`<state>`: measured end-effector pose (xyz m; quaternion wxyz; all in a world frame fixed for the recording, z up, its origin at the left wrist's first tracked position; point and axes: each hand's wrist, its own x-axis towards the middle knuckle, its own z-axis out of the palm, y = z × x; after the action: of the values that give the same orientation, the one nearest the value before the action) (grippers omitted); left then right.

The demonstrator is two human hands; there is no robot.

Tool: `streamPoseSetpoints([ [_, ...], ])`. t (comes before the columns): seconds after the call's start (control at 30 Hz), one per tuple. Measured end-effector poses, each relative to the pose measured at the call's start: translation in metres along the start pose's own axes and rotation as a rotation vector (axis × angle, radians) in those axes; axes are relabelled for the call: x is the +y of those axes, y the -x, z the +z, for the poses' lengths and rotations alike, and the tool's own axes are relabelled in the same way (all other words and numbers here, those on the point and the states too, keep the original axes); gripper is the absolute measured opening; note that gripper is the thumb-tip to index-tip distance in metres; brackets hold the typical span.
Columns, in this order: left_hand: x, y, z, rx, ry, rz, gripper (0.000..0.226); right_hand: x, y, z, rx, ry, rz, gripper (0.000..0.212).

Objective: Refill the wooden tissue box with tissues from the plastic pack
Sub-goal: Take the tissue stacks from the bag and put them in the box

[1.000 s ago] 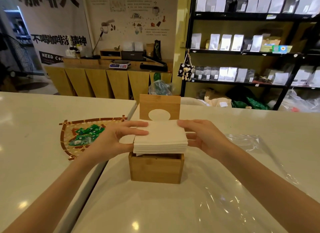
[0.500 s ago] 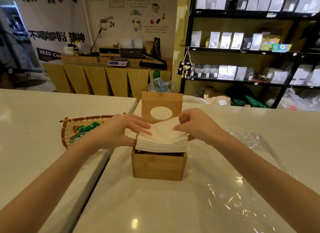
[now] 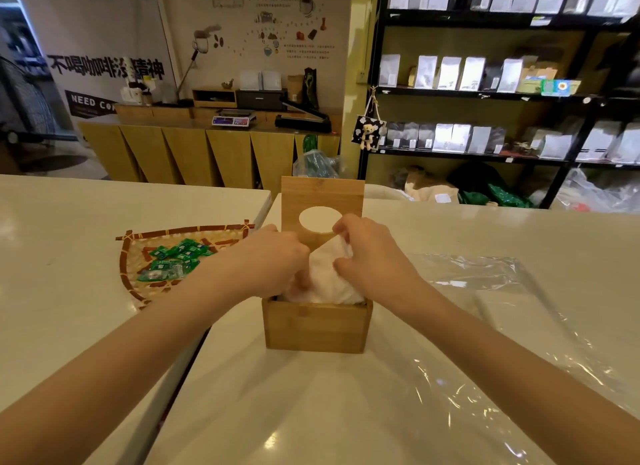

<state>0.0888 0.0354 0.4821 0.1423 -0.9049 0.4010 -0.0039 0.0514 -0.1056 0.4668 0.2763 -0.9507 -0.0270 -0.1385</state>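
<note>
Nearest, on the white tabletop [image 3: 311, 412]: square wooden tissue box [image 3: 316, 327], crumpled clear plastic pack [image 3: 502, 308] just right of it. Above the box, left hand [image 3: 273, 260] and right hand [image 3: 372, 256] clenched on the bulging white tissue stack [image 3: 329, 277], half sunk inside. Behind, upright wooden lid with oval hole [image 3: 322, 205]. Left, woven tray of green sachets [image 3: 173, 260].
</note>
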Motion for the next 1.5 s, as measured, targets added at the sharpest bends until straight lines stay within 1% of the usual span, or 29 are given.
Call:
streamPoseSetpoints([
  [0.07, -0.002, 0.002, 0.0, -0.035, 0.057, -0.038, 0.039, 0.0, 0.001, 0.004, -0.002, -0.013, -0.001, 0.047],
  [0.13, -0.005, 0.005, -0.002, -0.03, 0.143, -0.075, 0.041, 0.001, -0.001, 0.003, -0.006, -0.058, 0.033, 0.049],
  [0.27, -0.005, 0.011, -0.005, 0.025, 0.319, -0.101, 0.032, 0.005, -0.005, -0.007, -0.02, -0.2, 0.108, 0.053],
  [0.37, -0.006, 0.012, 0.001, 0.119, 0.439, -0.108, 0.04, 0.009, -0.007, -0.015, -0.015, -0.382, 0.191, 0.052],
  [0.4, -0.007, 0.013, 0.003, 0.16, 0.521, -0.126, 0.041, 0.01, -0.008, -0.019, -0.019, -0.451, 0.223, 0.051],
  [0.47, -0.01, 0.013, 0.005, 0.269, 0.766, -0.202, 0.036, 0.012, -0.008, -0.028, -0.036, -0.578, 0.272, 0.049],
  [0.53, -0.012, 0.013, 0.006, 0.405, 1.047, -0.334, 0.033, 0.015, -0.008, -0.039, -0.033, -0.704, 0.294, 0.05],
  [0.6, -0.012, 0.012, 0.008, 0.481, 1.297, -0.502, 0.044, 0.017, -0.008, -0.047, -0.015, -0.837, 0.319, 0.049],
  [0.63, -0.012, 0.012, 0.007, 0.47, 1.424, -0.56, 0.051, 0.017, -0.008, -0.05, -0.013, -0.906, 0.334, 0.049],
  [0.67, -0.012, 0.014, 0.006, 0.431, 1.558, -0.579, 0.059, 0.018, -0.008, -0.052, -0.021, -0.969, 0.349, 0.049],
  [0.73, -0.011, 0.017, 0.003, 0.289, 1.813, -0.522, 0.068, 0.017, -0.009, -0.053, -0.066, -1.089, 0.383, 0.049],
  [0.77, -0.012, 0.018, 0.001, 0.216, 1.928, -0.478, 0.064, 0.016, -0.009, -0.053, -0.099, -1.144, 0.395, 0.047],
  [0.8, -0.011, 0.02, 0.0, 0.164, 2.02, -0.445, 0.052, 0.015, -0.009, -0.051, -0.137, -1.184, 0.403, 0.044],
  [0.87, -0.011, 0.021, -0.002, 0.105, 2.129, -0.428, 0.027, 0.015, -0.009, -0.048, -0.197, -1.241, 0.433, 0.031],
  [0.9, -0.011, 0.022, -0.003, 0.091, 2.153, -0.425, 0.024, 0.015, -0.01, -0.047, -0.213, -1.278, 0.461, 0.023],
  [0.97, -0.014, 0.023, -0.002, 0.092, 2.143, -0.414, 0.034, 0.016, -0.009, -0.046, -0.246, -1.336, 0.512, 0.013],
  [1.03, -0.019, 0.022, 0.002, 0.123, 2.083, -0.449, 0.047, 0.017, -0.008, -0.045, -0.273, -1.347, 0.548, 0.012],
  [1.07, -0.022, 0.021, 0.004, 0.142, 2.061, -0.476, 0.049, 0.017, -0.008, -0.044, -0.278, -1.353, 0.566, 0.013],
  [1.17, -0.024, 0.019, 0.006, 0.154, 2.024, -0.517, 0.045, 0.019, -0.007, -0.042, -0.305, -1.342, 0.601, 0.017],
  [1.3, -0.024, 0.016, 0.006, 0.141, 1.913, -0.544, 0.018, 0.023, -0.01, -0.041, -0.361, -1.139, 0.577, 0.023],
  [1.33, -0.024, 0.015, 0.006, 0.146, 1.896, -0.563, 0.014, 0.024, -0.012, -0.041, -0.368, -1.082, 0.575, 0.023],
  [1.43, -0.023, 0.012, 0.004, 0.176, 1.838, -0.617, 0.019, 0.026, -0.015, -0.043, -0.397, -0.94, 0.574, 0.022],
  [1.5, -0.023, 0.011, 0.004, 0.205, 1.678, -0.657, 0.025, 0.026, -0.017, -0.043, -0.415, -0.807, 0.555, 0.024],
])
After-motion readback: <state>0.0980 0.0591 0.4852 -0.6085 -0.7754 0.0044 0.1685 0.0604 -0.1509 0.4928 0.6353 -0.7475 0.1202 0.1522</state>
